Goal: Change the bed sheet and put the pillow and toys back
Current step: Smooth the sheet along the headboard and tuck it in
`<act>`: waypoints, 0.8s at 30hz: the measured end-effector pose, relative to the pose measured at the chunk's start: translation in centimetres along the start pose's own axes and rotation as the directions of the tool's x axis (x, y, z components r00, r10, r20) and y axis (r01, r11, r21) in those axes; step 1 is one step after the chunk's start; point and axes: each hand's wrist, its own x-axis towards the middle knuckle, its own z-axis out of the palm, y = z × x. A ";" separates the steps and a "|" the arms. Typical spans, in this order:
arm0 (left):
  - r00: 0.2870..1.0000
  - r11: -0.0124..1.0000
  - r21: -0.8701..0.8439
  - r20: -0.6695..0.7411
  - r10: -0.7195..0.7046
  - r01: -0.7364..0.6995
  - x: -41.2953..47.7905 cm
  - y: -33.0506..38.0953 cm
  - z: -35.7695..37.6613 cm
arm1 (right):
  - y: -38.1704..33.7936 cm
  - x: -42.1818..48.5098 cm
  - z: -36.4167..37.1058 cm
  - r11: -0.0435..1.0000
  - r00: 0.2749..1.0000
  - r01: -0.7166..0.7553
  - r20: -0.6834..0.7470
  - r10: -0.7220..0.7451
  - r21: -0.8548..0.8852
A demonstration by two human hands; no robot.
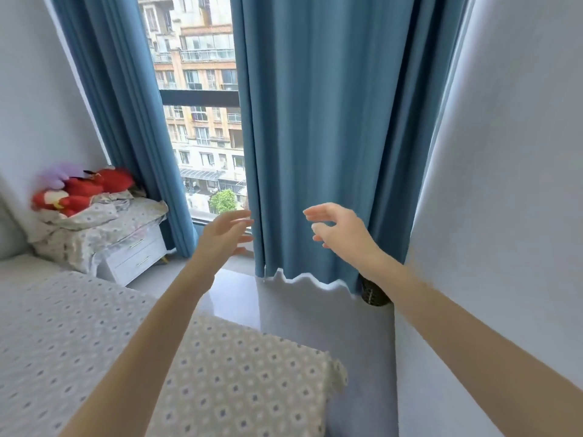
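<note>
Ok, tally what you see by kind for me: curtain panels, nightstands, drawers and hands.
Curtain panels: 2, the left curtain panel and the right curtain panel
Nightstands: 1, the white nightstand
Drawers: 2, the upper drawer and the lower drawer
Hands: 2, the left hand and the right hand, both holding nothing
Total: 7

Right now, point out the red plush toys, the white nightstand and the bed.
red plush toys (82,188): head view, a red body.
white nightstand (145,243): head view, upper drawer front.
bed (236,373): head view, bare patterned top.
</note>
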 end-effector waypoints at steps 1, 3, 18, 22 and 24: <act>1.000 1.000 0.000 -0.010 -0.006 0.006 1.4 -0.1 0.4 | 0.5 1.6 -0.3 1.000 1.000 0.004 0.010 -0.004 -0.002; 0.999 1.000 0.008 -0.034 -0.006 0.007 6.1 -0.5 1.5 | 2.0 6.9 -1.1 1.000 0.999 0.015 0.045 -0.015 0.002; 0.951 0.995 0.030 -0.297 -0.082 0.095 35.4 -8.8 7.6 | 15.3 38.4 1.2 0.999 0.935 0.033 0.351 -0.044 0.039; 0.907 0.992 0.006 -0.404 -0.115 0.128 42.6 -9.8 7.5 | 16.8 46.7 2.8 0.995 0.888 0.091 0.450 -0.098 0.037; 0.884 0.987 0.002 -0.445 -0.141 0.159 45.0 -9.9 7.2 | 17.4 50.0 3.7 0.993 0.876 0.106 0.468 -0.114 0.044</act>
